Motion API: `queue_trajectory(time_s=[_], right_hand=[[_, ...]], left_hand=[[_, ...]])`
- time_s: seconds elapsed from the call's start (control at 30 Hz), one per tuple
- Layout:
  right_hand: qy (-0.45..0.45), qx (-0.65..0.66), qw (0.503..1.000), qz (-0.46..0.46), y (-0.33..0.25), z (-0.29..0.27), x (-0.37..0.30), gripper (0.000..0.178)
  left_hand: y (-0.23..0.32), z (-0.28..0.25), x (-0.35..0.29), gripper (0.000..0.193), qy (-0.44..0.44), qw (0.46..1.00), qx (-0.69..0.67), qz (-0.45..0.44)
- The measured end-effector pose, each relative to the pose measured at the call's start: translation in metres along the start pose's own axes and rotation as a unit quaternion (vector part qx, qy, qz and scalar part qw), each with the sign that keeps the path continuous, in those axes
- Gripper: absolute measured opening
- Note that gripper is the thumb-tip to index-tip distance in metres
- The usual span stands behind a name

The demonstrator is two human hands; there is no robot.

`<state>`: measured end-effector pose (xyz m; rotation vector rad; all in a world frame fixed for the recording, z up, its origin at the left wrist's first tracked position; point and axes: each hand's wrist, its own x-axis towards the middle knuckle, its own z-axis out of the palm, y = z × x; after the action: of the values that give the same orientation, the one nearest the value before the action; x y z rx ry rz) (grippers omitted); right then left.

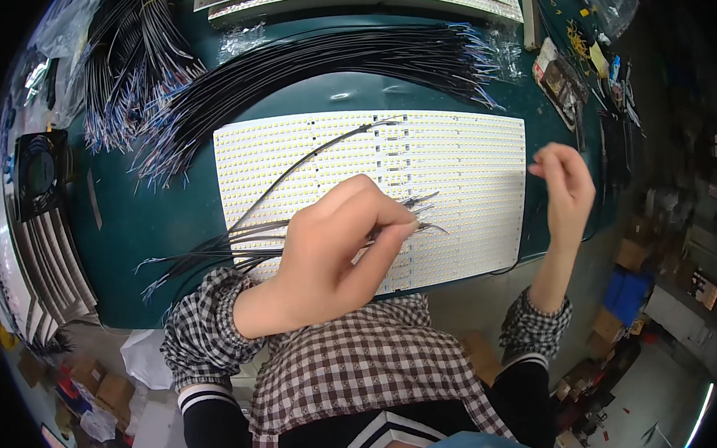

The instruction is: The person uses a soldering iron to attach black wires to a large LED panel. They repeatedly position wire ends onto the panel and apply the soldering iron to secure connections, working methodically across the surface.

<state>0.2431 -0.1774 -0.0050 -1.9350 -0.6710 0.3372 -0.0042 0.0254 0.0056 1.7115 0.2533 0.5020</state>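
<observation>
A white panel of LED strips (485,150), set with rows of small yellow chips, lies on the green table in front of me. My left hand (336,254) is over its left half, thumb and forefinger pinched on a thin black cable (434,227) whose stripped end pokes out past the fingertips. More black cables (249,254) run under this hand towards the left. One separate cable (289,168) curves up across the panel to its dark middle contacts. Beyond the panel's right edge, my right hand (567,185) is raised with its fingertips pressed together; anything between them is too small to tell.
A thick bundle of black cables (324,58) with blue and white ends lies behind the panel. More bundles (131,65) are at the back left. A small black fan (41,176) and stacked panels (49,259) stand left. A dirty tray (559,88) and small tools lie back right.
</observation>
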Motion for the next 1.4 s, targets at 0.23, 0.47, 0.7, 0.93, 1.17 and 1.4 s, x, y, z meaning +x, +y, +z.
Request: queue_trajectory(time_s=[0.23,0.47,0.7,0.93,1.17,1.4], right_hand=[[0.198,-0.215,0.946,0.140,0.092,-0.077,-0.020,0.025],[0.258,-0.211,0.921,0.204,0.094,-0.080,-0.022,0.037],[0.248,-0.203,0.893,0.316,0.090,-0.079,-0.023,0.059],[0.282,-0.275,0.858,0.329,0.090,-0.060,-0.005,0.065],[0.420,-0.185,0.876,0.149,0.117,-0.068,-0.020,0.048],[0.378,0.264,0.888,0.003,0.014,-0.089,-0.073,0.025]], left_hand=[[-0.010,0.008,-0.004,0.027,0.077,0.962,0.168,0.201],[-0.010,0.008,-0.008,0.027,0.096,0.933,0.250,0.242],[-0.008,0.007,-0.006,0.019,0.081,0.975,0.127,0.165],[0.000,0.001,-0.002,0.006,0.046,0.969,-0.194,-0.147],[-0.007,-0.009,0.008,0.010,0.003,0.935,-0.253,-0.247],[-0.015,-0.031,0.022,0.014,-0.028,0.954,-0.117,-0.276]])
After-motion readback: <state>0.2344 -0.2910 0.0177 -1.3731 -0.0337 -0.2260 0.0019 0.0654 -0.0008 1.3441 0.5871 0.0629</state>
